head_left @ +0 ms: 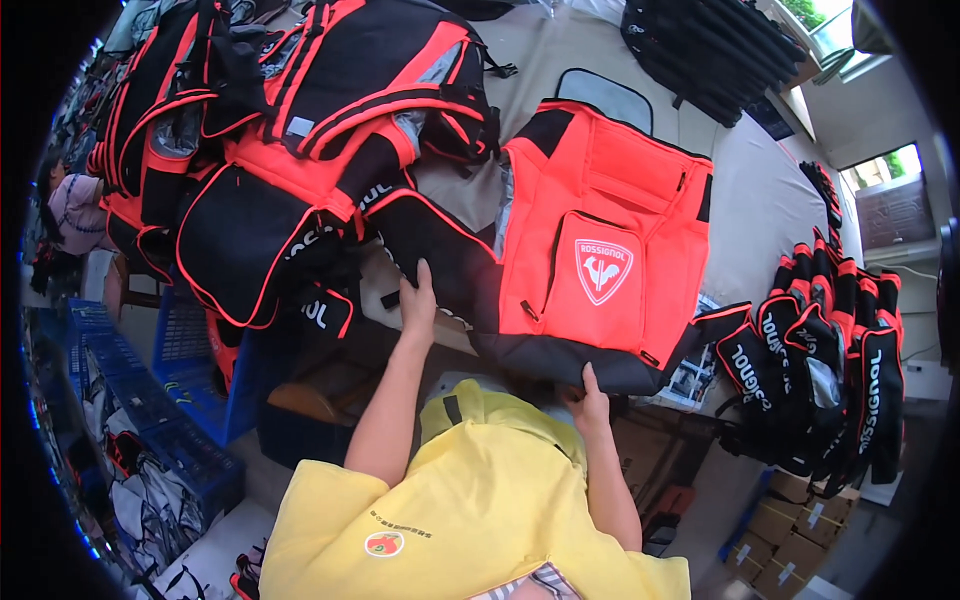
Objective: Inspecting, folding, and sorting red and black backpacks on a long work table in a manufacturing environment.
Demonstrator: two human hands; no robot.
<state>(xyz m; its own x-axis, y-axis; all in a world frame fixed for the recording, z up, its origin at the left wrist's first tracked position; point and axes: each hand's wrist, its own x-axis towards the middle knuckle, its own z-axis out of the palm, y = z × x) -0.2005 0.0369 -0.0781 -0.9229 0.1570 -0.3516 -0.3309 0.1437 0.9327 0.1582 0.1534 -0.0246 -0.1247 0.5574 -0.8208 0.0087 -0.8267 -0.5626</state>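
A bright red and black backpack [540, 240] lies front side up on the table in front of me, with a white shield emblem on its pocket. My left hand [418, 302] is closed on the edge of its black side flap, thumb on top. My right hand [588, 398] pinches the black bottom edge, thumb above and fingers curled underneath. A grey padded piece edged in black [610, 100] sticks out beyond the backpack's far end.
Red and black backpacks [370, 70] are heaped at the left. Several bag pieces [830, 350] hang over the table's right side. Black panels [700, 50] are stacked at the far right. Blue crates [190, 350] stand lower left, cardboard boxes [790, 525] lower right. Another person [78, 210] is at far left.
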